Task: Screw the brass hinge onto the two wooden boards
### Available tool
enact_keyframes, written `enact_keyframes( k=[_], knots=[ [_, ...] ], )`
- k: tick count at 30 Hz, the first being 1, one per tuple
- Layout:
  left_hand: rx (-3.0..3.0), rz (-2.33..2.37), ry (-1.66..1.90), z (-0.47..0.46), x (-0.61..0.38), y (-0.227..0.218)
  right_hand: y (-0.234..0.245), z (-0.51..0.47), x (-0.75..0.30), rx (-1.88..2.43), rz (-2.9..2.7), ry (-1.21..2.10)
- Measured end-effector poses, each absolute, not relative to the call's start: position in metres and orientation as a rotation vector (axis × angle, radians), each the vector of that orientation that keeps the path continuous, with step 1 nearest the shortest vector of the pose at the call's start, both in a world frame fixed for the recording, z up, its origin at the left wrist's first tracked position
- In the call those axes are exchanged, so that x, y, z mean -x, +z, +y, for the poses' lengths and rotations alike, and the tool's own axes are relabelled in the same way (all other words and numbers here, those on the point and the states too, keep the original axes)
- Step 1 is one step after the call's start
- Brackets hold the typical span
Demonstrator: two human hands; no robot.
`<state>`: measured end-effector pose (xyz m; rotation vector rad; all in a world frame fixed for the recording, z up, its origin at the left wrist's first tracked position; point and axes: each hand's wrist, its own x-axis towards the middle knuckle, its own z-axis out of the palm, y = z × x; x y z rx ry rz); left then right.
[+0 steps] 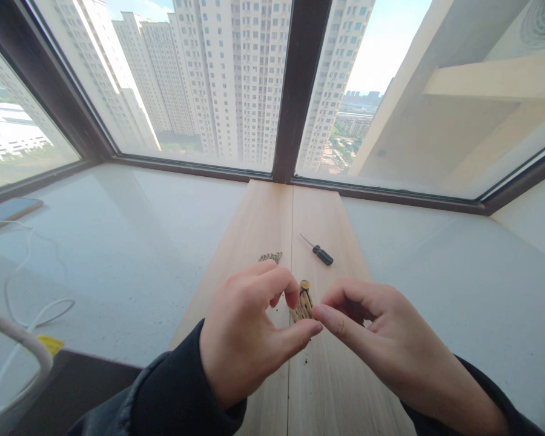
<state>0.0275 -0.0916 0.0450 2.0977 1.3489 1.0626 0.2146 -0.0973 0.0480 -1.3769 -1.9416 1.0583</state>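
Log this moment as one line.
Left hand: at brass-coloured piece | Right hand: at same piece | Screwdriver: on wooden board, beyond hands

This is looking like a high-rise home beside a bay window (284, 169): its dark frame (300, 91) is running from ten through twelve to three o'clock, a pale sill (145, 242) is spreading toward nine and three, and residential-looking towers (240, 79) are rising outside at eleven.

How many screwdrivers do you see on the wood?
1. The black-handled screwdriver lies on the wood, beyond the right hand. That hand or the left hand may hide others.
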Motion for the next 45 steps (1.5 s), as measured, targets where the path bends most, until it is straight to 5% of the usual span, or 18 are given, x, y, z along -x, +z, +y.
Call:
enact_keyframes(
  k=[21, 33, 45],
  knots=[
    [-2.085, 1.439, 0.97, -0.077, -0.009, 0.051, 0.06, -0.092, -0.215, 1.498, -1.993, 1.034],
    [-2.126, 1.494, 0.949, -0.065, -0.007, 0.048, 0.075, -0.072, -0.224, 1.645, -2.219, 0.24],
    [-2.143, 1.447, 0.951, -0.057, -0.001, 0.044, 0.071, -0.067, -0.236, 1.495, -2.365, 0.17]
  ],
)
